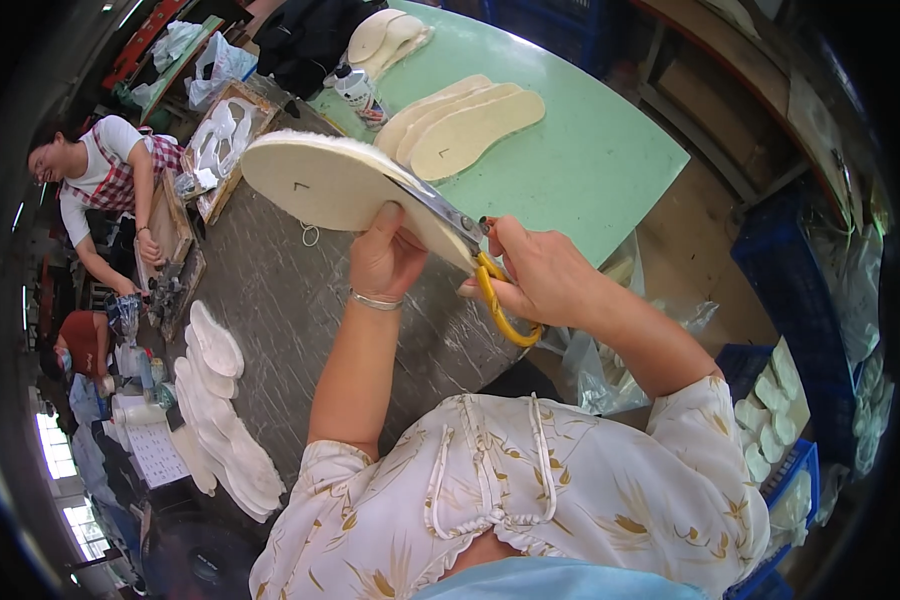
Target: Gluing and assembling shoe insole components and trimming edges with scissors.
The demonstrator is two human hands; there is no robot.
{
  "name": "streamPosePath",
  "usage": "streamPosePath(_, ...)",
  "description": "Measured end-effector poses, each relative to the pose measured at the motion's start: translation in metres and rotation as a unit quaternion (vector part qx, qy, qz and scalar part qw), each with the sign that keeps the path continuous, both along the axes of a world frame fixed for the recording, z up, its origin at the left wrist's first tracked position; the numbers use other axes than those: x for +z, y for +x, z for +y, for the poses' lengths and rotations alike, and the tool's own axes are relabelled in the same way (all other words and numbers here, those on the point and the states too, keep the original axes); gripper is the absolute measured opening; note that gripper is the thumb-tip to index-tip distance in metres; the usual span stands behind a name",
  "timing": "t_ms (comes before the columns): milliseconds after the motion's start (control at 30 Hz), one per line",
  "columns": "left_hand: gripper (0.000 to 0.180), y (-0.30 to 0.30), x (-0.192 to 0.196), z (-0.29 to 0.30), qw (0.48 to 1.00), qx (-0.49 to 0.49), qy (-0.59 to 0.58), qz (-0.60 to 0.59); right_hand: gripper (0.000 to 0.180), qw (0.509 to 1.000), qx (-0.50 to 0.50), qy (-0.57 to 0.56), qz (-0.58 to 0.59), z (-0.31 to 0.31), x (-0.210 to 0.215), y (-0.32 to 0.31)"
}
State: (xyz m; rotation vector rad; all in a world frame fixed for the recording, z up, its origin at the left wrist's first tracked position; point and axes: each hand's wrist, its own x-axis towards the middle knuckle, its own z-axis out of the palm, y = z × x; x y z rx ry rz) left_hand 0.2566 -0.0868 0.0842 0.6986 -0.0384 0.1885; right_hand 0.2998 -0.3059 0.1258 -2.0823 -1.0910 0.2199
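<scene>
A cream insole with a fluffy white edge [320, 187] is held up over the dark table by my left hand [388, 258], its thumb on the flat face and the fingers behind. My right hand [540, 275] grips a pair of scissors [490, 300] with yellow handles. Along the insole's far edge lie the metal blades, close against the fleece; whether they bite into it I cannot tell. Just beyond, several cut insoles [475, 130] overlap on the green tabletop [610, 150].
White fleecy insoles [225, 430] are heaped at the dark table's [270, 285] left. A bottle [360, 95] and more insoles [385, 40] sit at the back. A co-worker [110, 180] works at far left. Blue crates [795, 270] and plastic bags [595, 375] stand on the right.
</scene>
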Motion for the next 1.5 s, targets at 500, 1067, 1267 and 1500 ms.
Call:
streamPosePath(500, 0.03, 0.002, -0.004, 0.002, 0.998, -0.042, -0.041, -0.033, 0.059, 0.998, 0.027, -0.024, 0.054, 0.001, 0.007, -0.003)
streamPosePath(1067, 0.03, 0.002, -0.003, -0.003, 0.996, -0.078, 0.006, -0.041, 0.059, 0.999, 0.009, -0.024, 0.04, -0.003, 0.012, -0.008)
streamPosePath(1267, 0.033, 0.005, -0.001, -0.009, 0.995, -0.098, -0.003, -0.037, 0.058, 0.999, -0.02, 0.0, 0.033, -0.007, -0.001, -0.01)
streamPosePath(1500, 0.029, 0.015, -0.013, -0.017, 0.995, -0.091, -0.04, 0.016, 0.036, 0.76, -0.118, 0.403, 0.496, -0.038, -0.05, 0.028)
